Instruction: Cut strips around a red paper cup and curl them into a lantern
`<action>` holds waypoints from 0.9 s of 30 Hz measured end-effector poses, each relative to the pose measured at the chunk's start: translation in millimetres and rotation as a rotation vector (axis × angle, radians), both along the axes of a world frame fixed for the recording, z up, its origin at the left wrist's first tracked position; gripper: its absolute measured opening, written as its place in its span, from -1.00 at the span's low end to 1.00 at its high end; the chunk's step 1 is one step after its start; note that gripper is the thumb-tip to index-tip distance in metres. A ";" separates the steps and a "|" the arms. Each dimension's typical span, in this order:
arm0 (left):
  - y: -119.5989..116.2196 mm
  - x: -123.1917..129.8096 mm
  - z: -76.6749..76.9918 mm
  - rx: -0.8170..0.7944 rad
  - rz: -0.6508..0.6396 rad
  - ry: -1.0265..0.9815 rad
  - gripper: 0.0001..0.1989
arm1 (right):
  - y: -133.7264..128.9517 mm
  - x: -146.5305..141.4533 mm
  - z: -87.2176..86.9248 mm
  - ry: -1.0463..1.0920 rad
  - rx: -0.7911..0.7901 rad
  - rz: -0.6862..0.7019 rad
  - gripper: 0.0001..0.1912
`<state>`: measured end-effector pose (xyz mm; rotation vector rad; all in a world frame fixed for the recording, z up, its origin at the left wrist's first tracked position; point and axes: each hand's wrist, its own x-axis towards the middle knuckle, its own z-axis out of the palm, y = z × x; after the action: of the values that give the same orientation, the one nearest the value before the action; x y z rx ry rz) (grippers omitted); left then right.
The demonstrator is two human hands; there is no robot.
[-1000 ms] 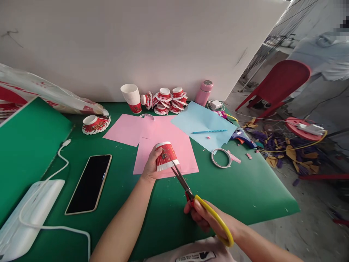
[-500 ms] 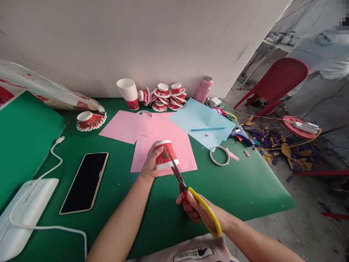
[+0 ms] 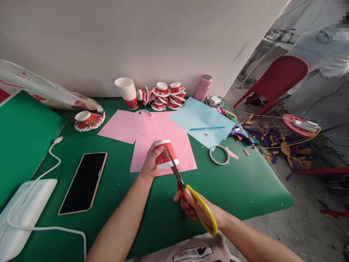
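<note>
My left hand (image 3: 149, 159) is closed around a red paper cup (image 3: 164, 156) with white bands, held over the pink paper (image 3: 188, 156). Thin slits run through part of the cup's wall on the left. In my right hand (image 3: 191, 203) are scissors (image 3: 201, 203) with yellow and red handles. Their blades reach up to the cup's right lower side, and the tips lie over its printed wall. How far the blades are parted is hard to make out.
Behind, a stack of paper cups (image 3: 125, 89) stands beside several fringed cups (image 3: 163, 96) and a pink bottle (image 3: 203, 88). Blue paper (image 3: 201, 116) bears a pen (image 3: 208, 128); a tape roll (image 3: 219, 155) lies nearby. A phone (image 3: 84, 183) is at left. A person (image 3: 313, 54) is beyond a red chair (image 3: 286, 76).
My right hand and the scissors' handles have shifted slightly left. The cup stays in my left hand, almost unmoved. The whole view has drifted a little.
</note>
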<state>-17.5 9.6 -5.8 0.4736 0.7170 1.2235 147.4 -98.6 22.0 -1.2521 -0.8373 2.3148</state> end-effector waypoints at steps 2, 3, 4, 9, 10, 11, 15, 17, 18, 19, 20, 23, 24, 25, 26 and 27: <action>0.0 -0.1 -0.9 -0.002 0.001 0.010 -0.67 | -0.7 -0.3 -0.5 0.005 0.003 -0.004 -0.30; 0.0 -0.1 -1.2 -0.002 0.001 0.015 -0.67 | -1.0 -0.4 -0.6 0.007 0.005 -0.005 -0.30; 0.0 -0.1 -1.4 -0.002 0.000 0.018 -0.67 | -1.3 -0.5 -0.7 0.009 0.007 -0.008 -0.30; -0.1 0.4 -1.5 0.002 -0.008 0.026 -0.66 | -1.4 -0.7 -0.7 0.006 0.002 -0.012 -0.29; -0.1 0.5 -1.4 0.001 -0.008 0.026 -0.66 | -1.2 -0.8 -0.9 0.005 0.002 -0.012 -0.29; -0.1 0.5 -1.1 0.001 -0.008 0.025 -0.65 | -1.2 -1.0 -1.0 0.003 0.004 -0.010 -0.29; -0.4 0.5 0.1 -0.004 -0.009 0.022 -0.68 | -2.1 -2.9 0.0 -0.031 0.027 -0.008 -0.26; -0.7 0.3 0.6 0.003 -0.017 0.030 -0.69 | -3.0 -4.6 2.6 -0.077 0.060 -0.007 -0.24; -0.8 0.1 0.7 0.008 -0.023 0.035 -0.69 | -3.4 -5.5 4.3 -0.101 0.077 -0.004 -0.23; -0.9 0.0 0.7 0.014 -0.028 0.040 -0.69 | -3.7 -6.5 6.1 -0.120 0.091 0.002 -0.23; -1.0 -0.1 0.6 0.019 -0.029 0.043 -0.70 | -3.9 -7.5 7.7 -0.129 0.102 0.008 -0.23; -1.0 -0.5 0.1 0.029 -0.018 0.048 -0.70 | -4.3 -9.9 10.2 -0.129 0.128 0.014 -0.25; -1.0 -0.5 0.0 0.031 -0.016 0.048 -0.71 | -4.6 -10.3 10.1 -0.131 0.137 0.008 -0.26; -1.0 -0.6 -0.1 0.032 -0.018 0.047 -0.71 | -5.0 -10.7 9.6 -0.135 0.145 0.001 -0.26; -0.9 -0.6 0.0 0.032 -0.019 0.046 -0.71 | -5.6 -10.9 8.8 -0.140 0.152 -0.007 -0.25; -0.9 -0.6 0.1 0.031 -0.021 0.045 -0.71 | -6.3 -11.1 7.9 -0.144 0.158 -0.015 -0.24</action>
<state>-18.1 8.8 -5.7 0.5348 0.7306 1.2094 136.4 -104.9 29.9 -1.3619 -1.0335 2.1199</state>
